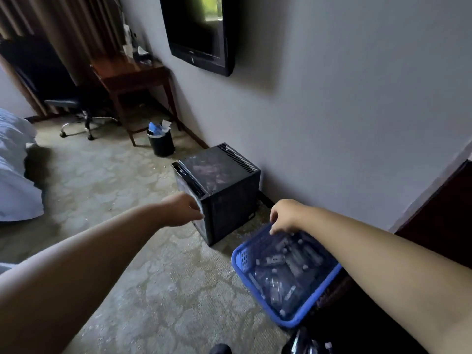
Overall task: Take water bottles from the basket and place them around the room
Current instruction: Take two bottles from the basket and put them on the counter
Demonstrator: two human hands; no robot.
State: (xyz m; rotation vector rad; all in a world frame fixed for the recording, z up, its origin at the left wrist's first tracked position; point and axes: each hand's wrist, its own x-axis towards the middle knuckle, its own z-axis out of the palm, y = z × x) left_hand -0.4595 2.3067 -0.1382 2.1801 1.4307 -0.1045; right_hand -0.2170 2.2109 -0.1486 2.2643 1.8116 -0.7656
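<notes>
A pale wall [332, 98] backs the black mini fridge [219, 180], which stands on patterned carpet [115, 175] in a dim hotel room. Well to the left of the fridge, a bed [15, 175] with white linen shows at the picture's edge. Above the fridge and beyond it, a dark flat-screen television [196, 29] hangs on the wall. Further beyond the fridge along the same wall stands a wooden counter [132, 70] with small items on top, too blurred to name. A black office chair [61, 98] sits beside it, before brown curtains. A blue plastic basket [240, 267] lies near the fridge on its right and nearer the camera, tilted, its right side against something dark. Between fridge and counter stands a black waste bin [161, 144] stuffed with paper. The left grip [182, 209] is at the near edge of the fridge door; blur hides whether its fingers clasp it. The right grip [286, 217] hangs at the basket's rim on the side nearest the fridge, fingers curled downward, and it cannot be told whether they clasp anything. The water bottles [288, 272] lie heaped on their sides inside the basket.
</notes>
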